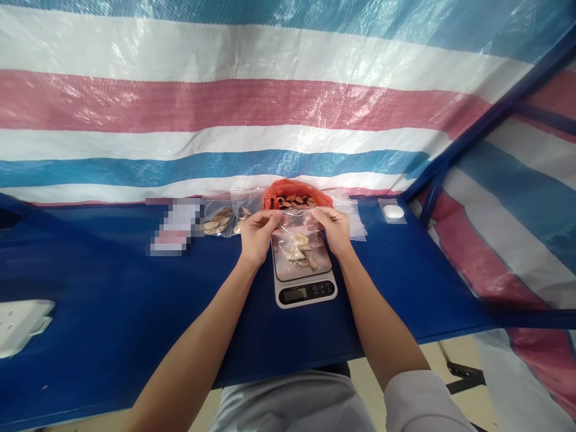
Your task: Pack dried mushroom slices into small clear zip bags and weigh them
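Note:
Between my two hands is a clear zip bag (288, 241) with several pale dried slices (300, 255) in its lower part. My left hand (258, 237) pinches the bag's top edge at the left corner. At the right corner, the fingers of my right hand (333, 228) are closed on the same edge. Below the bag is a white kitchen scale (279, 298) with a dark display (294, 294) and round buttons. I cannot tell whether the bag touches its plate. Just behind the hands, a red plastic bag (272, 195) gapes, full of brown dried slices (294, 201).
Filled clear bags (218, 222) lie left of the red bag, beside a blurred-out paper (180, 222). Flat clear bags (357, 225) lie to its right. A white round object (393, 211) sits further right, a white power strip (22, 324) at left. Striped sheeting (225, 102) backs the blue table (112, 300).

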{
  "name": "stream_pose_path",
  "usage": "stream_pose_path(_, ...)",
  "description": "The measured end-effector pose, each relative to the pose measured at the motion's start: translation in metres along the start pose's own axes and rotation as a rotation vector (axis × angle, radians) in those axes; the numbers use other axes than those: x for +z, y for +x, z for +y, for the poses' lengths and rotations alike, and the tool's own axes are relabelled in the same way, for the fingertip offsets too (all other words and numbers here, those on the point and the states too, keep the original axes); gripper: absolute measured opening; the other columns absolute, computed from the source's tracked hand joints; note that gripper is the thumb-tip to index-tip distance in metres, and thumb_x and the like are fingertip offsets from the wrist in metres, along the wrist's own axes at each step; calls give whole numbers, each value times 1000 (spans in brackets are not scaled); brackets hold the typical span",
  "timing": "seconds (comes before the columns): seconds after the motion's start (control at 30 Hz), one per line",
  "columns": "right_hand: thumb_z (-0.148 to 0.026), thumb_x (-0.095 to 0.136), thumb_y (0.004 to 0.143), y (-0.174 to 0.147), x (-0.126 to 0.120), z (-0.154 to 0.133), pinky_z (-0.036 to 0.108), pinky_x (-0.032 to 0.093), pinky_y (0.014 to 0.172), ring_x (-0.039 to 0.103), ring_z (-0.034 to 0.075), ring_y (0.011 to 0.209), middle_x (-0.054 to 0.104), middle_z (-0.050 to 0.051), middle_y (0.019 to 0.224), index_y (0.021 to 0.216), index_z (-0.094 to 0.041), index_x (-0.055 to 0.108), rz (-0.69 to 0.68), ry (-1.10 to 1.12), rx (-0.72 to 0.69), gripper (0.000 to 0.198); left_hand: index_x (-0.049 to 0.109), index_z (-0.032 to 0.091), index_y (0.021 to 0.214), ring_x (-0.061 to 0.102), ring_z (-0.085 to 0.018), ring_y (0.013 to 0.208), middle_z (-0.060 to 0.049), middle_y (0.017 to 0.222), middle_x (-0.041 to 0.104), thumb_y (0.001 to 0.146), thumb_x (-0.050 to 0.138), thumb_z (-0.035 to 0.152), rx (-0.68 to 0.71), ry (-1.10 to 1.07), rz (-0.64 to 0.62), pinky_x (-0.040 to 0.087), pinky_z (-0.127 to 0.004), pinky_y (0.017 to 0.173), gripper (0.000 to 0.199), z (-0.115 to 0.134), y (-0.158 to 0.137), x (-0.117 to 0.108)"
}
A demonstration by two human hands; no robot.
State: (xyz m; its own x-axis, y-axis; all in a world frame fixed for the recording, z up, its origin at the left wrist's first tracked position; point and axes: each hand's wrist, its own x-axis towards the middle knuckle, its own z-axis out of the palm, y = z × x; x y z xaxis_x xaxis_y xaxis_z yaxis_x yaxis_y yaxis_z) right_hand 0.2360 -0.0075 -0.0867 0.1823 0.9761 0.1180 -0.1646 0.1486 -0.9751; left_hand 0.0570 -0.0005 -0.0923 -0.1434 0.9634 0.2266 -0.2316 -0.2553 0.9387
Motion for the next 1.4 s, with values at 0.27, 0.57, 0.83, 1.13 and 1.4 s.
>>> stream_pose_path(0.27, -47, 83, 67, 1, 1, -4, 34, 59, 61, 67, 18, 62, 74, 1, 69, 72, -23, 77, -26, 22, -16, 25, 79, 19, 80, 68, -17, 68, -4, 75, 77, 75, 83, 43, -42, -5, -56, 54, -28, 65, 25, 3, -2, 2)
stream_pose_path(0.57, -50, 82, 66, 1, -1, -1, 33, 60, 61, 71, 20, 67, 75, 2, 70, 76, -22, 77, -52, 5, 38, 30, 79, 20, 73, 69, -18, 68, -4, 73, 76, 73, 84, 44, -59, 65, -120, 57, -32, 73, 25, 5, 0, 3)
stream_pose_path(0.83, -53, 83, 67, 0, -3, 0, 31, 57, 55, 68, 17, 57, 75, 2, 71, 78, -22, 77, -75, -54, 59, 34, 80, 21, 73, 70, -18, 69, -3, 73, 77, 76, 83, 41, -3, 85, -136, 57, -31, 72, 21, 4, -1, 1)
stream_pose_path(1.13, -51, 81, 72, -3, 1, 2, 34, 60, 69, 71, 18, 66, 75, 2, 70, 79, -23, 76, -90, -62, -26, 29, 81, 20, 75, 69, -19, 65, -4, 69, 75, 74, 83, 47, -25, 171, -184, 57, -32, 70, 28, 7, -1, 1)
stream_pose_path(1.4, -53, 80, 72, -3, 2, -1, 31, 60, 64, 69, 18, 66, 74, 2, 69, 75, -21, 75, -163, -118, -67, 33, 81, 18, 76, 70, -19, 63, -4, 68, 76, 70, 83, 42, -26, 186, -156, 57, -30, 66, 24, 8, -3, 4)
